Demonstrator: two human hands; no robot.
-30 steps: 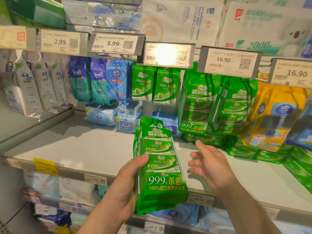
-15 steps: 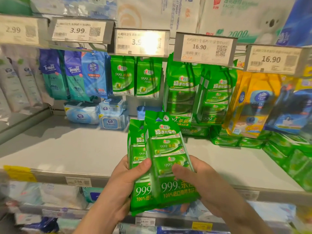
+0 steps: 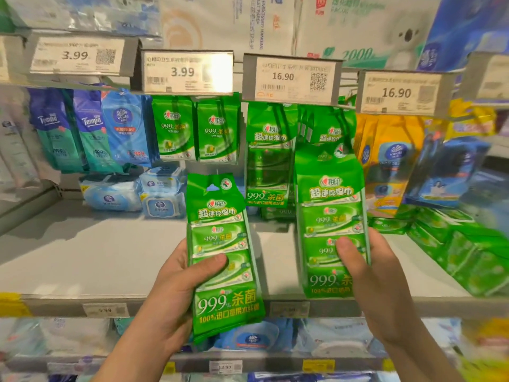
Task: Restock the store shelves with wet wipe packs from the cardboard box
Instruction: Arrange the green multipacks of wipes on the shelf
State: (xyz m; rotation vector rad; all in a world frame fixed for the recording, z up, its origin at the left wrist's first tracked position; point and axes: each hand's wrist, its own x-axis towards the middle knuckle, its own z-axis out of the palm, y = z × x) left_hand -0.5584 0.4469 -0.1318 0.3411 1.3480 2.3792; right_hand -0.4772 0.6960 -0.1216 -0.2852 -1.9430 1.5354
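My left hand (image 3: 176, 293) grips a tall green multipack of wet wipes (image 3: 220, 244) upright, thumb across its front, low in the middle of the view. My right hand (image 3: 377, 277) grips a second green multipack (image 3: 330, 205), raised in front of the hanging green packs (image 3: 268, 150) under the 16.90 tags. Smaller green packs (image 3: 194, 130) hang further left under a 3.99 tag. The cardboard box is out of view.
The grey shelf board (image 3: 96, 252) lies behind my hands. Blue wipe tubs (image 3: 162, 197) sit at its back; blue and teal packs (image 3: 91, 133) hang at the left, yellow packs (image 3: 391, 155) at the right. Green packs (image 3: 473, 257) lie heaped at the right. Price tags (image 3: 292, 77) jut out above.
One second ago my left hand alone held the packs. My right hand took the front pack and lifted it to the right towards the hanging green packs; the view shifted right.
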